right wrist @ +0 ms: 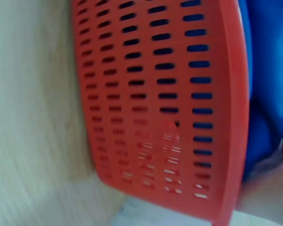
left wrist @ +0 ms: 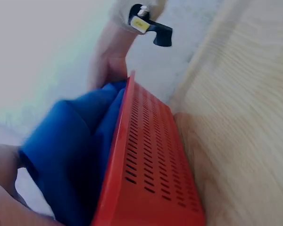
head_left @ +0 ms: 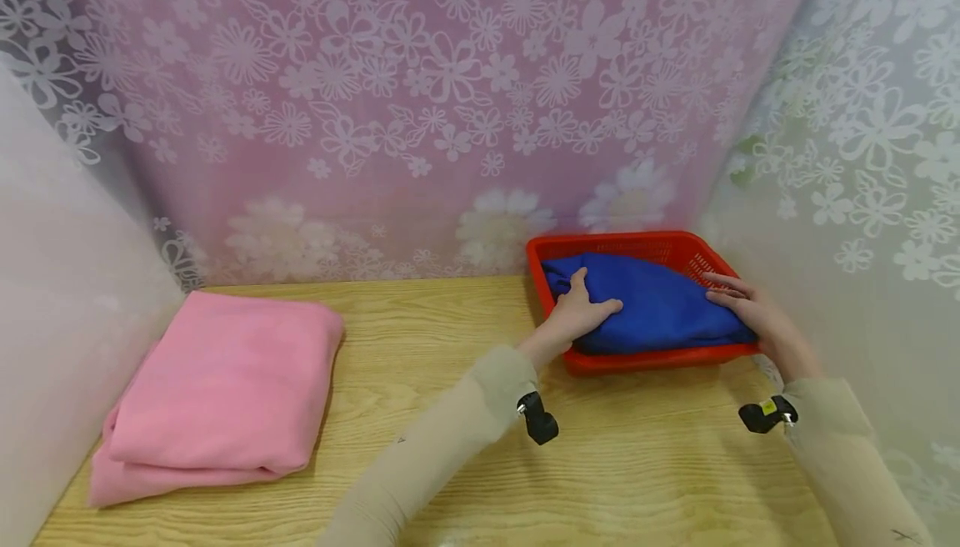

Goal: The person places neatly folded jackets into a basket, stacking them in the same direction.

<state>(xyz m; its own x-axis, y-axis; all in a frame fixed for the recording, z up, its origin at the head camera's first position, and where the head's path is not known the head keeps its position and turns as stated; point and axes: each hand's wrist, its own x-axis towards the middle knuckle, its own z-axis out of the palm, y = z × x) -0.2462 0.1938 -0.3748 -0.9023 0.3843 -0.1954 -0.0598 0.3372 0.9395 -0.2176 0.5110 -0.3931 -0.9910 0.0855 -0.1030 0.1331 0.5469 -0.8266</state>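
Note:
A folded blue cloth (head_left: 660,301) lies in a red plastic basket (head_left: 667,357) at the right of the table, bulging above the rim in the left wrist view. My left hand (head_left: 573,313) rests on the cloth's left end, thumb and a finger spread apart; its other fingers are hidden. At the opposite end, my right hand (head_left: 753,313) reaches over the basket's right rim and lays nearly straight fingers on the cloth. In the right wrist view, only part of that hand (right wrist: 269,193) shows beside the blue fabric.
A folded pink cloth (head_left: 225,384) lies on the wooden table (head_left: 420,347) at the left. Flower-patterned curtains (head_left: 420,113) hang behind and at the right, close to the basket. A pale panel (head_left: 67,263) borders the left side.

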